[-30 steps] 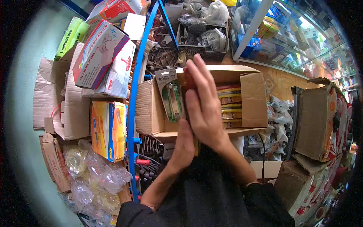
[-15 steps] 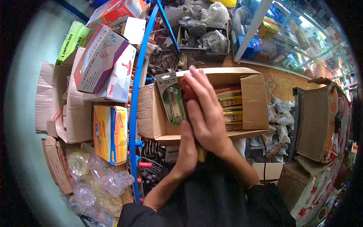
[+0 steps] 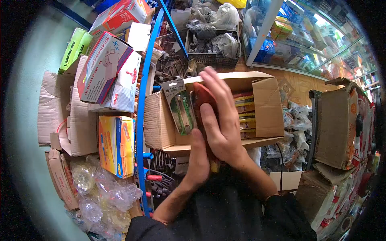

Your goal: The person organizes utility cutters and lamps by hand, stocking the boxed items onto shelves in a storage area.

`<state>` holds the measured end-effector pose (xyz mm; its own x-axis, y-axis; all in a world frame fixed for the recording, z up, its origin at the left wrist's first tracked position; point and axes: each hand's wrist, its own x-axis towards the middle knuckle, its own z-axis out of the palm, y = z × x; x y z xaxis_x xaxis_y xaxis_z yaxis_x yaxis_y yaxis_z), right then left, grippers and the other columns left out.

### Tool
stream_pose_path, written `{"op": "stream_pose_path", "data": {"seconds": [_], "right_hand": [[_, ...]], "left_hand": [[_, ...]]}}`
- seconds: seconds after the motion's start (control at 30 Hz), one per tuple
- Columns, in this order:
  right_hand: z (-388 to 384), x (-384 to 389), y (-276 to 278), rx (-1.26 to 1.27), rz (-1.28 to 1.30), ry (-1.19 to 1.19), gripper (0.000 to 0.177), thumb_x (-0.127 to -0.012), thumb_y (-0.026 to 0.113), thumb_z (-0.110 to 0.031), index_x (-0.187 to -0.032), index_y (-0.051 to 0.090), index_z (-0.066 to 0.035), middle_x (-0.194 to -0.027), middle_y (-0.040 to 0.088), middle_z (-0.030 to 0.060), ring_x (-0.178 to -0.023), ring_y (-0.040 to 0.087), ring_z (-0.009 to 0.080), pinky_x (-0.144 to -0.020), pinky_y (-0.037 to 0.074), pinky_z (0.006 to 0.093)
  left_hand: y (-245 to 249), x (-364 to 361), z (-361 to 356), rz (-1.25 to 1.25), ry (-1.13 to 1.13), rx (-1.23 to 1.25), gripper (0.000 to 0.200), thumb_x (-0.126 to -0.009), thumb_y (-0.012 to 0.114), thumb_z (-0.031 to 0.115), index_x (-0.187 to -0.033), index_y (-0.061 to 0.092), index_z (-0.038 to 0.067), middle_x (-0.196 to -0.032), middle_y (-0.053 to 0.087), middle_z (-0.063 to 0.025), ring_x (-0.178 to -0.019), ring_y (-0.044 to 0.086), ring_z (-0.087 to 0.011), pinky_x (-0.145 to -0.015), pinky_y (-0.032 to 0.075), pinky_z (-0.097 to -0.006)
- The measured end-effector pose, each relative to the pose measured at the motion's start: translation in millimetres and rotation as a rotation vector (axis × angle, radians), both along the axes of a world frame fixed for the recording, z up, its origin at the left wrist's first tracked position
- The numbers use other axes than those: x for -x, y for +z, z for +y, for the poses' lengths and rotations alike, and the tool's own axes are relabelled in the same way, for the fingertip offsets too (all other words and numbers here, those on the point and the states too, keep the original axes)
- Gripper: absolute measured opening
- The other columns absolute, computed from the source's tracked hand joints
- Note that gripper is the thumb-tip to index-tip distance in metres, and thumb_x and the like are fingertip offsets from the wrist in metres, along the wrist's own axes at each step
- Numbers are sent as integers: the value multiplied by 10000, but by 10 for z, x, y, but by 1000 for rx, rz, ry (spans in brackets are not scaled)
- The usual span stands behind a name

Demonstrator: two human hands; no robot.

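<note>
Between my two palms is a reddish-brown flat pack (image 3: 204,94) with a yellow lower end, held upright. My right hand (image 3: 223,128) presses on its right side, fingers stretched up along it. From the left, my left hand (image 3: 198,160) supports the lower part, thumb side up; its other fingers are mostly hidden behind the pack. Just left of the pack, a green-and-grey blister card (image 3: 181,106) leans inside an open cardboard box (image 3: 155,116). Several yellow-edged packs (image 3: 246,114) lie in a row in the box, right of my right hand.
A blue metal frame (image 3: 142,120) runs along the left, beside stacked product boxes (image 3: 105,68) and clear plastic-wrapped items (image 3: 104,188). Behind the box stands a black crate (image 3: 213,58) with plastic bags. A glass cabinet (image 3: 305,40) and cardboard boxes (image 3: 335,128) are to the right.
My right fingers have shifted slightly to the right, uncovering more of the reddish-brown pack's upper part. Both hands still press on it, and the view has shifted a little.
</note>
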<state>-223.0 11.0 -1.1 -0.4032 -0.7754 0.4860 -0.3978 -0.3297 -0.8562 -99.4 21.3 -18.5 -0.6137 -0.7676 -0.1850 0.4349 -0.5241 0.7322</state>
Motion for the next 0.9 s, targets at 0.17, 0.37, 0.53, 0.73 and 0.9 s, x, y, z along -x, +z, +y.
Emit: {"op": "stream_pose_path", "data": {"seconds": [0.17,0.37,0.53,0.73,0.9], "right_hand": [[346,-394,-243,-99,-112,141,637,-958,556,-120,-1544,352,26,-1603,334,274,-1515,286,438,-1237,244,465],[353,-290,-261,-73,40,12,623,-957,529,-49,-1550,348,17,-1630,273,277,-1519,237,480,-1241,213,500],[227,-89,-195,-18,0,-52,534,-976,459,-4,-1505,410,49,-1618,316,253,-1504,327,366,-1220,258,433],[138,29,-235,-66,-236,-55,468,-1028,507,-130,-1473,488,11,-1572,398,260,-1460,403,379,-1197,307,422],[519,-374,-290,-180,-130,157,582,-958,560,-34,-1526,433,-16,-1609,346,241,-1505,308,435,-1229,264,490]], "left_hand": [[228,-41,-287,-383,100,199,734,-1096,185,588,-1460,476,21,-1406,557,-120,-1268,550,-227,-1094,414,-363],[87,-83,-280,-541,101,406,647,-1119,266,515,-1289,607,-8,-1182,661,-81,-1063,606,-145,-939,491,-307],[112,-86,-301,-670,117,645,381,-1118,440,285,-1235,605,-38,-1020,697,-122,-930,633,-153,-831,513,-337],[48,-188,-146,-805,28,689,402,-1113,439,332,-1121,608,-32,-900,662,-134,-807,597,-146,-725,486,-342],[95,-124,-333,-808,298,632,430,-1129,405,346,-1032,624,-11,-939,644,-56,-848,548,-137,-761,466,-316]]}}
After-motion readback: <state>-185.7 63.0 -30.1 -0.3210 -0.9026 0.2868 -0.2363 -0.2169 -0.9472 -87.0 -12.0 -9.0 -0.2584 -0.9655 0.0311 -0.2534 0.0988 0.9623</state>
